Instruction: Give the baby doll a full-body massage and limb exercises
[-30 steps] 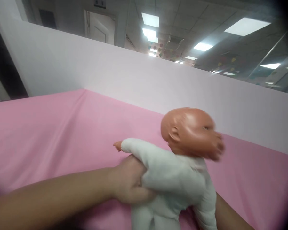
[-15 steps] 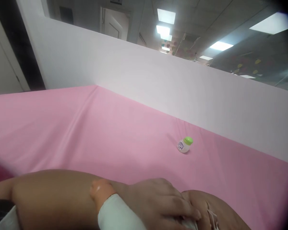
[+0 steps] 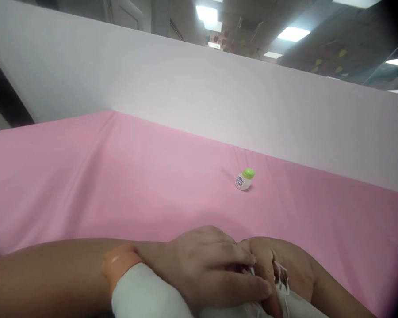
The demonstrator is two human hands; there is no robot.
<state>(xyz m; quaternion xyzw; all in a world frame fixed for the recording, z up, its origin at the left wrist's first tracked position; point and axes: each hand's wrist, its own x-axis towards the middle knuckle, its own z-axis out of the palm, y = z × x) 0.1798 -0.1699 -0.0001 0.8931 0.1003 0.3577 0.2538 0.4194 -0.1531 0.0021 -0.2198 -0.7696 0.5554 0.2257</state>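
A baby doll in white clothing (image 3: 142,296) lies low at the bottom edge, only one sleeve and its small orange hand (image 3: 117,265) showing. My left hand (image 3: 205,269) lies over the doll's white body, fingers curled on the cloth. My right hand (image 3: 281,267) sits just to the right, fingers bent and pinching thin white strings of the garment. The two hands touch each other. The doll's head is out of view.
A small white bottle with a green cap (image 3: 244,179) stands on the pink cloth-covered surface (image 3: 119,185), well beyond the hands. A white partition wall (image 3: 185,92) closes off the back. Ceiling lights show above it.
The doll, held upright a second ago with its head in view, has come down below the frame. Both hands have settled on its white clothing. The bottle has come into view.
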